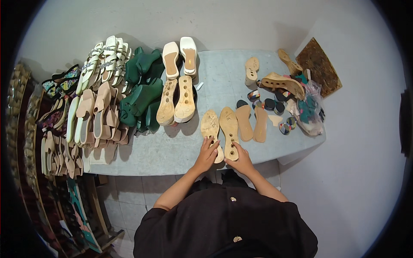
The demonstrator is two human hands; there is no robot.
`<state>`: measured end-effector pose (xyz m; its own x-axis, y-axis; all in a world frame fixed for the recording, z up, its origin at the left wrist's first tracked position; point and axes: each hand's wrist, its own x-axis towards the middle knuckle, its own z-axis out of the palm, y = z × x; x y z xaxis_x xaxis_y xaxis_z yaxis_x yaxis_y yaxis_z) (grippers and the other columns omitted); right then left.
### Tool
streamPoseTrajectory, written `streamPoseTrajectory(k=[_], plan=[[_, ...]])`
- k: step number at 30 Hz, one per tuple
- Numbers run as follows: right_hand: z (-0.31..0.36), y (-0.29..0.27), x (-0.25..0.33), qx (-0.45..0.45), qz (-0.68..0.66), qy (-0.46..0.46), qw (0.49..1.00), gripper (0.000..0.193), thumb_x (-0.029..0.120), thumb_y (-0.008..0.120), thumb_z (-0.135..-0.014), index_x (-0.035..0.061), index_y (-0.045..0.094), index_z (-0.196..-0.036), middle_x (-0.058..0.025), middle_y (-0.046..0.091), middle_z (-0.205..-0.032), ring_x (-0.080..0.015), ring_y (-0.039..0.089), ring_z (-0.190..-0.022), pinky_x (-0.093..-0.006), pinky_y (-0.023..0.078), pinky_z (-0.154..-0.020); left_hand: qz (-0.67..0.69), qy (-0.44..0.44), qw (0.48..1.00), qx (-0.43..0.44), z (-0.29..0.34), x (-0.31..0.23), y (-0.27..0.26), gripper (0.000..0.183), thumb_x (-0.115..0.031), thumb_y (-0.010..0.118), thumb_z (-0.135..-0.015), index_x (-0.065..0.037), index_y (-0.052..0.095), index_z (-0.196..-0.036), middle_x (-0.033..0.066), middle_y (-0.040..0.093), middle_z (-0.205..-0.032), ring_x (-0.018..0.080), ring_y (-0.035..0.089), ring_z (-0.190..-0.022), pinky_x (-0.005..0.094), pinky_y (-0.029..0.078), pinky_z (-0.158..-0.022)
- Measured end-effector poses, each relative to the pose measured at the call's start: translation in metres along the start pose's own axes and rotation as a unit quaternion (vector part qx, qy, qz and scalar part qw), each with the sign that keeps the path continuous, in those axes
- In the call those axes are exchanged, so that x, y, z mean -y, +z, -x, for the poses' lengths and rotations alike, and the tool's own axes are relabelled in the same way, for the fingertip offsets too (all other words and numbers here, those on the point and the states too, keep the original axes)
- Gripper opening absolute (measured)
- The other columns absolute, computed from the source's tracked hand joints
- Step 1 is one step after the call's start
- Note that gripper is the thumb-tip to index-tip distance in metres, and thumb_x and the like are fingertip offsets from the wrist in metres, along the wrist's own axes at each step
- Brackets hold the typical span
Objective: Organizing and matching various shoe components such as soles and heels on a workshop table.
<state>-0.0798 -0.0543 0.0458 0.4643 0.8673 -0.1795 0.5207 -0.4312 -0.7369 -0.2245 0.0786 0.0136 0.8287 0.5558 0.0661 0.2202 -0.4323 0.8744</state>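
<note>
Two tan sandal soles with dark round holes and pen marks lie side by side on the table before me, toes pointing away. My left hand (207, 155) rests on the heel half of the left sole (210, 121), its fingers spread over the surface and hiding part of the holes. Against the heel of the right sole (228, 122) lies my right hand (241, 160), thumb and forefinger apart on it; its other fingers are partly hidden. Just right of these are two smooth beige insoles (244, 123) with a dark rounded piece (241, 103) at one tip.
White sandals (111, 56), beige sandals (102, 105) and green shoe lasts (144, 101) crowd the table's left. White shoes (188, 53) stand behind holed soles (185, 96). Rightward lie more soles (282, 84), multicoloured straps (254, 95) and a plastic bag (312, 112). Racks line the left.
</note>
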Motion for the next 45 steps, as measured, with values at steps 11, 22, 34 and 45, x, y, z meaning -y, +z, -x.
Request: streamPoseTrajectory(k=[11, 22, 34, 45], plan=[[0.016, 0.023, 0.002, -0.049, -0.032, -0.030, 0.998, 0.083, 0.027, 0.077, -0.063, 0.0007, 0.035, -0.130, -0.0190, 0.047, -0.127, -0.0323, 0.046, -0.118, -0.0400, 0.034, -0.099, 0.403, -0.202, 0.886, -0.105, 0.019, 0.022, 0.015, 0.082, -0.013, 0.060, -0.083, -0.004, 0.005, -0.143, 0.0204, 0.021, -0.140, 0.0282, 0.024, -0.132, 0.0333, 0.028, -0.103], [0.023, -0.030, 0.072, -0.229, 0.000, -0.119, 0.966, 0.064, 0.021, 0.080, -0.059, 0.0056, 0.052, -0.114, -0.0123, 0.059, -0.106, -0.0292, 0.056, -0.101, -0.0369, 0.041, -0.089, 0.429, -0.136, 0.892, 0.053, 0.013, -0.062, -0.045, 0.072, -0.025, 0.053, -0.090, -0.003, 0.008, -0.143, 0.0109, 0.028, -0.141, 0.0201, 0.028, -0.129, 0.0323, 0.023, -0.106], [-0.061, -0.012, 0.159, -0.178, -0.106, -0.209, 0.956, 0.062, 0.017, 0.076, -0.071, 0.0033, 0.042, -0.121, -0.0151, 0.057, -0.112, -0.0265, 0.056, -0.105, -0.0334, 0.044, -0.087, 0.330, -0.050, 0.934, -0.127, -0.038, -0.057, -0.166, 0.063, -0.007, 0.052, -0.080, 0.002, 0.025, -0.136, 0.0120, 0.049, -0.121, 0.0190, 0.048, -0.111, 0.0289, 0.038, -0.094], [-0.143, 0.033, 0.169, -0.180, -0.120, -0.222, 0.951, 0.061, 0.035, 0.069, -0.076, 0.0047, 0.041, -0.120, -0.0222, 0.060, -0.103, -0.0383, 0.059, -0.095, -0.0432, 0.046, -0.079, 0.067, -0.097, 0.954, -0.278, -0.082, -0.016, -0.214, 0.040, -0.019, 0.048, -0.076, 0.001, 0.052, -0.111, 0.0207, 0.062, -0.099, 0.0311, 0.059, -0.093, 0.0359, 0.044, -0.080]])
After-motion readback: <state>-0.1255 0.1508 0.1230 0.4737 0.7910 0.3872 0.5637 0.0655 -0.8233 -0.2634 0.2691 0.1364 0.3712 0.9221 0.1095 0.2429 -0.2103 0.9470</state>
